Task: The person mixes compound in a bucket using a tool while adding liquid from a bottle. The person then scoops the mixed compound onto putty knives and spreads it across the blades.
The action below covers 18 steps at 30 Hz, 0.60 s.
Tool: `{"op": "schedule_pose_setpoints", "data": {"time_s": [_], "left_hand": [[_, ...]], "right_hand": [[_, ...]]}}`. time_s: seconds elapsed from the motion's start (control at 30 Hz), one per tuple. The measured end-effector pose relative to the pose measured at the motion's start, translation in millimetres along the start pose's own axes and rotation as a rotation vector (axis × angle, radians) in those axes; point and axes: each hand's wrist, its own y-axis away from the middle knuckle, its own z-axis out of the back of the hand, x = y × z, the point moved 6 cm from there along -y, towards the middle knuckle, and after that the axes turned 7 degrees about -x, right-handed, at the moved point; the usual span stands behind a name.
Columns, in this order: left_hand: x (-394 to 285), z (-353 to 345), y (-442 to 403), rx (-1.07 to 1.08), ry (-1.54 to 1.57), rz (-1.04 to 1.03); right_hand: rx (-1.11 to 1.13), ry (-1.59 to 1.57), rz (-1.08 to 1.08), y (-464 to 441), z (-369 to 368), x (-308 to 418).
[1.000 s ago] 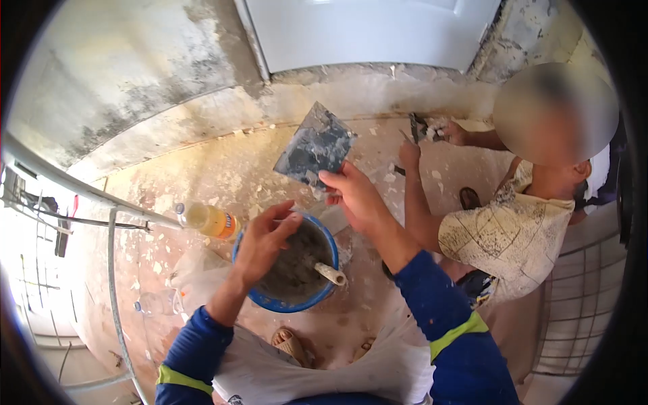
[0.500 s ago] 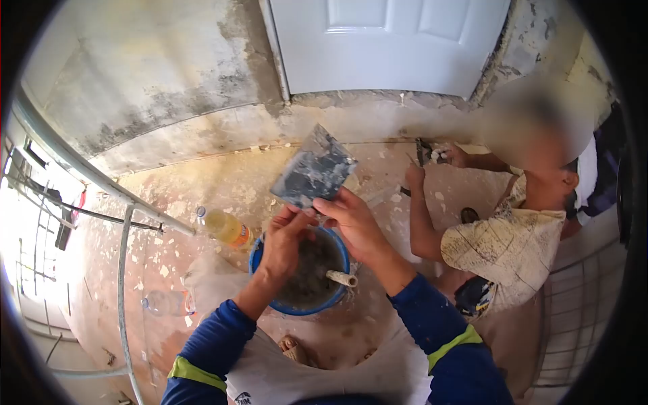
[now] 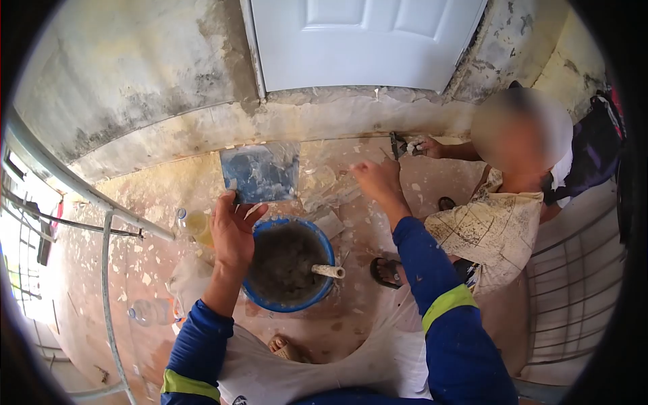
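My left hand (image 3: 233, 226) grips the near left corner of a flat, dark blue-grey sheet (image 3: 262, 174) smeared with pale plaster. The sheet is held up beyond a blue-rimmed bucket (image 3: 322, 241). Inside the bucket is grey, wet-looking mix (image 3: 280, 260), with a whitish, crusted handle (image 3: 327, 271) sticking out over the right rim. My right hand (image 3: 378, 181) is off the sheet, stretched forward to the right of it. Its fingers are bunched and slightly blurred; whatever they may hold does not show.
A co-worker (image 3: 486, 216) crouches at the right, a hand (image 3: 426, 147) by a dark tool (image 3: 398, 145). Bottles, one with yellowish liquid (image 3: 198, 226) and one clear (image 3: 152, 312), are at the left. Metal framing (image 3: 108, 270) stands farther left. A white door (image 3: 364, 44) is ahead.
My right hand has let go of the sheet and moved right. My left hand has carried the sheet leftward, turning it squarer to the view. The head view has shifted slightly.
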Motion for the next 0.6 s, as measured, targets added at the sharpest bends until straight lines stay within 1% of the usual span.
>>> {"op": "schedule_pose_setpoints", "data": {"time_s": [0.1, 0.2, 0.3, 0.4, 0.43, 0.5, 0.57, 0.6], "left_hand": [[-9, -9, 4, -0.017, 0.008, 0.056], [-6, -3, 1, -0.009, 0.049, 0.115], [1, -5, 2, 0.005, 0.106, 0.176], [6, -10, -1, 0.045, 0.197, 0.231], [6, -12, 1, 0.051, 0.207, 0.262], [9, -10, 2, 0.053, 0.208, 0.333], [14, -3, -1, 0.063, 0.175, 0.358], [16, -2, -2, 0.066, 0.156, 0.371]], "right_hand": [[-0.082, 0.151, -0.046, -25, 23, -33], [-0.146, 0.258, -0.187, -36, 38, -54], [-0.187, 0.318, -0.299, -41, 46, -73], [-0.252, 0.285, -0.400, -55, 40, -124], [-0.208, 0.272, -0.445, -55, 37, -134], [0.065, 0.491, -0.223, -84, 6, -183], [0.171, 0.375, -0.321, -82, 2, -196], [0.139, 0.143, -0.527, -63, 9, -184]]}}
